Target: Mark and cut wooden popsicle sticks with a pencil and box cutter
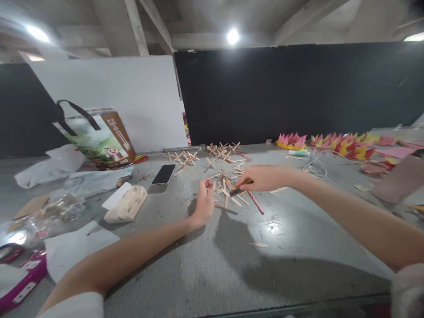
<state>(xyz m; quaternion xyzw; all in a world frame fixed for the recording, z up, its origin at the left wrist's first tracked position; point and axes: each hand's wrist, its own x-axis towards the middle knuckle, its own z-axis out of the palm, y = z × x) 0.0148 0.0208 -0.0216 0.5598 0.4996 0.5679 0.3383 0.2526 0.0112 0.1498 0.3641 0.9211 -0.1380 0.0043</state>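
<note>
My left hand [204, 202] rests on the grey table [232, 260], fingers curled and pinching a small wooden stick at the edge of a pile of wooden sticks [228, 185]. My right hand [263, 177] reaches in from the right and grips a dark tool [239, 191] whose tip touches the same pile. A pink pencil [256, 202] lies just under the right hand. More glued stick crosses [222, 151] and another group [183, 157] lie farther back.
A black phone [163, 174] lies left of the sticks, next to a cream block [126, 204]. A printed bag [99, 139], plastic wrappers and paper crowd the left side. Pink and yellow folded paper shapes [334, 143] line the far right. One loose stick [257, 244] lies nearer me.
</note>
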